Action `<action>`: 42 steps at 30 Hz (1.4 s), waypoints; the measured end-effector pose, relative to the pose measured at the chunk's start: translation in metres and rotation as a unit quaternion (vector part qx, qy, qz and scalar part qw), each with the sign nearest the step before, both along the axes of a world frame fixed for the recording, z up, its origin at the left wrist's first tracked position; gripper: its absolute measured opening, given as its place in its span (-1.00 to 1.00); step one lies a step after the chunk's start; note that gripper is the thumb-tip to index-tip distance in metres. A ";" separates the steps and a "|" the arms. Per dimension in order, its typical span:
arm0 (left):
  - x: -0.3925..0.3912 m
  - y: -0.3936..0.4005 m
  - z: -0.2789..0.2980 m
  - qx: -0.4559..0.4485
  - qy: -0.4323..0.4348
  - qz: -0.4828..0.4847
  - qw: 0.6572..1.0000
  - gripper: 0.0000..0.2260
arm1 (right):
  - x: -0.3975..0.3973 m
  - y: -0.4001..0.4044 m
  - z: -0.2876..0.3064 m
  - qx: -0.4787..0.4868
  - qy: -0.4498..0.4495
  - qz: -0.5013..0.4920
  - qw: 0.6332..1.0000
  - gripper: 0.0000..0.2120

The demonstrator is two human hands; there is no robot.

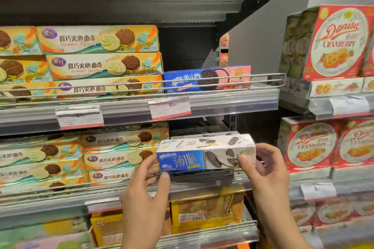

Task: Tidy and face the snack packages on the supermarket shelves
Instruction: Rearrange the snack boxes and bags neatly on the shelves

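We hold the white-and-blue biscuit box between both hands at lower centre of the frame, in front of the middle shelf. Its long axis runs left to right, parallel to the shelf edge, printed face toward us. Our left hand pinches the box's lower left corner, thumb on the front, the other fingers curled behind. Our right hand grips the right end, thumb on the front face. The hands are about equally near, one at each end. Behind the box sits another like it, so the move is probably straight back over the wire rail, keeping the box level and square.
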State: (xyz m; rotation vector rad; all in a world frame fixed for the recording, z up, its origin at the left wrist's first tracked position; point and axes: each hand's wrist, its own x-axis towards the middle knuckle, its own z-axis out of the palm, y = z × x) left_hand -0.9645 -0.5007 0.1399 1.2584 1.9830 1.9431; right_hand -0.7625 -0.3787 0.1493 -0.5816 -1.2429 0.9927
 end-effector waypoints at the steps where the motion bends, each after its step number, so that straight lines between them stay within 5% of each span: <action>1: 0.006 0.004 0.001 0.002 -0.003 -0.005 1.000 -0.63 | 0.002 0.003 0.000 0.000 0.004 -0.005 1.000 -0.70; 8: 0.027 0.028 0.014 0.013 0.030 -0.055 0.998 -0.52 | 0.010 0.034 0.003 0.053 -0.086 -0.099 0.990 -0.77; 13: 0.033 0.048 0.019 0.022 0.034 -0.066 0.997 -0.46 | 0.008 0.064 0.004 0.109 -0.213 -0.164 0.957 -0.58; 17: 0.031 0.061 0.010 0.000 0.058 -0.028 0.998 -0.30 | 0.001 0.077 0.003 0.093 -0.293 -0.130 0.943 -0.32; 20: 0.029 0.066 0.005 -0.017 0.077 0.013 0.997 -0.34 | -0.003 0.078 -0.007 0.080 -0.329 -0.097 0.936 -0.31; 42: 0.024 0.063 0.003 0.003 -0.016 -0.024 1.000 -0.55 | 0.012 0.075 -0.016 0.084 -0.332 -0.053 0.938 -0.43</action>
